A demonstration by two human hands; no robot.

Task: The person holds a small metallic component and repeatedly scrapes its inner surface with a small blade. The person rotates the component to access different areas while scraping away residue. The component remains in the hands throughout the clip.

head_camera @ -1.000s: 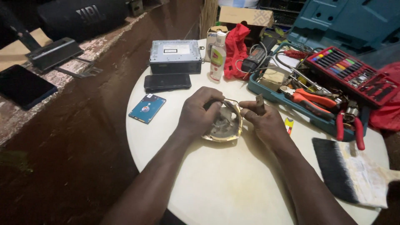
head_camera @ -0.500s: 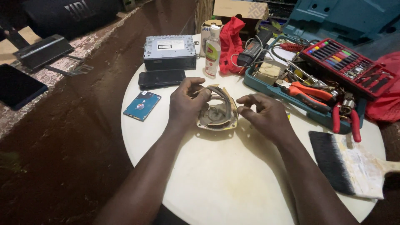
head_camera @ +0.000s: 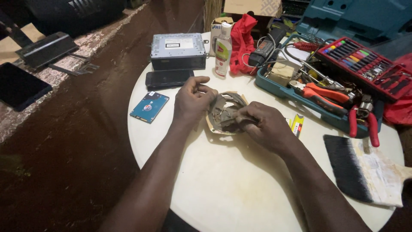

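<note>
Hands point(head_camera: 231, 111) around dusty, rounded grey part point(head_camera: 223, 112) — smooth cream round table point(head_camera: 223, 189).

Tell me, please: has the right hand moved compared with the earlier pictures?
Yes. The right hand has closed in leftward onto the dusty part, toward the left hand, judged against the yellow strip on the table; earlier it sat beside the part.

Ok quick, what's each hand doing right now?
Left hand: closed on the edge of the worn round part.
Right hand: closed on the same part.
</note>
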